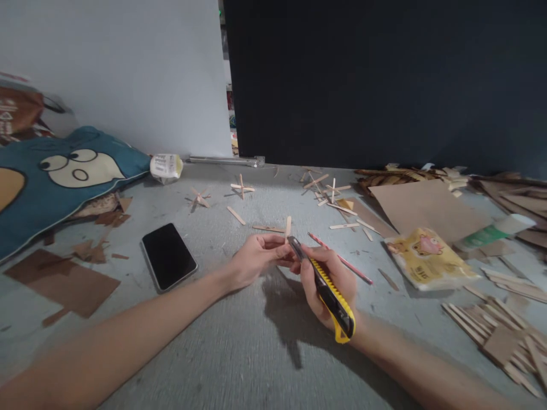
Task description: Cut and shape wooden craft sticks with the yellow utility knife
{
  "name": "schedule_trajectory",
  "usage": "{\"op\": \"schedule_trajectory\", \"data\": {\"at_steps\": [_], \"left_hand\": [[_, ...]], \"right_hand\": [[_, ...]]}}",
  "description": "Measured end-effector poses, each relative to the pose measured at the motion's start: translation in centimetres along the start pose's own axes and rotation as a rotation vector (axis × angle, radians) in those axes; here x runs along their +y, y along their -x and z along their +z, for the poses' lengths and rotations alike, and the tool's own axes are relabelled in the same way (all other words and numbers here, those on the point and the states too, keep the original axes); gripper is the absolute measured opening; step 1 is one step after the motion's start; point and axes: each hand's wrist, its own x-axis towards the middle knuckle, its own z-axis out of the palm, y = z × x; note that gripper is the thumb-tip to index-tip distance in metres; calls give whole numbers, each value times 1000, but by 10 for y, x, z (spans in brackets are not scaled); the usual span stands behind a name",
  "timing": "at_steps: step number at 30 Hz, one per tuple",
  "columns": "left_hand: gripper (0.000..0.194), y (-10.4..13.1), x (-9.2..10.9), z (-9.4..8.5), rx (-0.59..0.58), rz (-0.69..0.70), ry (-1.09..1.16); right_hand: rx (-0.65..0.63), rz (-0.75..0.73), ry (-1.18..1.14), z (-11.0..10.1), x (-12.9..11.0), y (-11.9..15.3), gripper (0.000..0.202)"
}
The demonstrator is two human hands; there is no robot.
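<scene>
My right hand (331, 279) is wrapped round a yellow and black utility knife (329, 290), its tip pointing away and to the left. My left hand (254, 259) pinches a short wooden craft stick (288, 226) that stands upright above the fingertips. The knife's tip is right beside that stick; whether the blade touches it I cannot tell. Just beyond the fingers another craft stick (268, 229) lies flat. To the right of the knife rests a red pencil (342, 259), partly behind my right hand.
Crossed-stick pieces (242, 188) stand at the back, with loose sticks around. A smartphone (168, 256) lies left, near cardboard scraps (64, 282) and a blue cushion (72, 171). On the right are a yellow tissue pack (429, 259), a green-white tube (496, 232) and a stick pile (499, 336).
</scene>
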Motion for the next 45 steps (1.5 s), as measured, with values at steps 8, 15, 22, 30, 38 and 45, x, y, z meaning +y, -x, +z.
{"op": "schedule_trajectory", "data": {"at_steps": [8,15,22,30,38,45], "left_hand": [[40,-1,5,-5,-59,-41,-75],[49,-3,5,-6,-23,-18,-92],[55,-2,6,-4,10,-28,-55],[47,0,6,-6,-71,-56,-48],[40,1,11,-1,-56,-57,25],[29,-1,11,-4,-20,-103,96]], "right_hand": [[-54,-118,-8,-8,0,-2,20],[-47,-140,-3,-10,-1,-6,21],[-61,-132,14,-10,-3,-6,15],[-73,-147,-30,-10,-3,-6,17],[-49,-102,23,-10,2,-5,18],[-26,-38,20,-10,4,-4,14]]}}
